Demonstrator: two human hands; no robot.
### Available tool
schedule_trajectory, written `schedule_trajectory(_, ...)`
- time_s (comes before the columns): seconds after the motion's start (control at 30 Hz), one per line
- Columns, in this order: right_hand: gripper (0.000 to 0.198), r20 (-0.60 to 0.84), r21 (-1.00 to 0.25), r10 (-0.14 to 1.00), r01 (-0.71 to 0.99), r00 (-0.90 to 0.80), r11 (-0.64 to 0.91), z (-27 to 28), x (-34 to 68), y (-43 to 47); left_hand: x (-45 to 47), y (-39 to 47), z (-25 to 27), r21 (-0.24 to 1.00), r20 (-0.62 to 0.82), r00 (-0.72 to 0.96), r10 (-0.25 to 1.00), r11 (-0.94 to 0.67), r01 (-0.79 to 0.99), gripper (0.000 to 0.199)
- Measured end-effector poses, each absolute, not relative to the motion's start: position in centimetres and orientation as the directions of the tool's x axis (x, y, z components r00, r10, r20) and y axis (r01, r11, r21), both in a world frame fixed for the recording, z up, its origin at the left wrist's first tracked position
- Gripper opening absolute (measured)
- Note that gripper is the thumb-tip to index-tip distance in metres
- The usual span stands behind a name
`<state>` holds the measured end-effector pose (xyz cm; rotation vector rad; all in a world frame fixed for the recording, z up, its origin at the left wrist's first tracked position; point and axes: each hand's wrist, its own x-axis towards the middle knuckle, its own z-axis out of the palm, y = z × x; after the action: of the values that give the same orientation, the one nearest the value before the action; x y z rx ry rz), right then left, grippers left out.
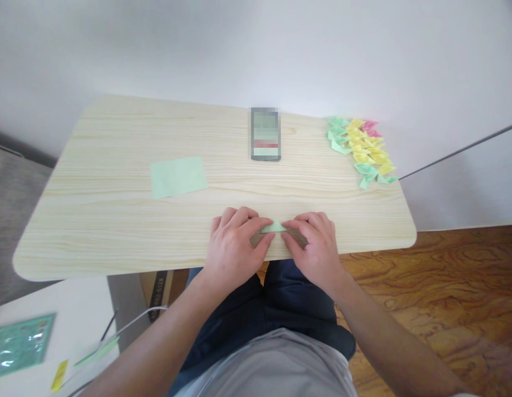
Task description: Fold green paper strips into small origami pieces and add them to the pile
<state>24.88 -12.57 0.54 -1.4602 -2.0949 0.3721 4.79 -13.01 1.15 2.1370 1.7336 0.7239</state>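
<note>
Near the table's front edge, a small folded piece of light green paper (275,226) lies between my two hands. My left hand (238,240) has thumb and forefinger on its left end. At the right end, my right hand (315,245) pinches it the same way. Fingertips cover both ends of the paper, so only its pointed middle shows. A flat sheet of light green paper (179,177) lies on the table, up and to the left of my left hand.
A phone (266,134) lies at the table's (115,231) back middle. Several folded paper pieces (363,146), green, yellow and pink, cluster at the back right. Below left, a white surface (74,309) holds a green plastic packet (22,343), a yellow strip (59,376) and a cable (134,320).
</note>
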Motion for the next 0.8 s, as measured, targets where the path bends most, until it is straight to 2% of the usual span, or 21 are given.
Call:
schedule_trajectory(0.2, 0.014, 0.263, -0.534, 0.922, 0.753, -0.284, 0.384, 0.9, 24.5, -11.7, 4.8, -13.2, 1.0, 0.543, 0.218, 0.167, 0.962, -0.261, 0.798, 0.02)
schedule_trajectory(0.53, 0.022, 0.204, -0.765, 0.967, 0.591, -0.152, 0.255, 1.5, 22.4, -11.2, 5.3, -12.7, 1.0, 0.676, 0.249, 0.04, 0.968, -0.203, 0.709, 0.013)
schedule_trajectory(0.8, 0.024, 0.152, -0.868, 0.984, 0.462, -0.094, 0.179, 1.3, 21.6, -11.1, 5.2, -12.7, 1.5, 0.734, 0.209, 0.019, 0.978, -0.17, 0.658, 0.027)
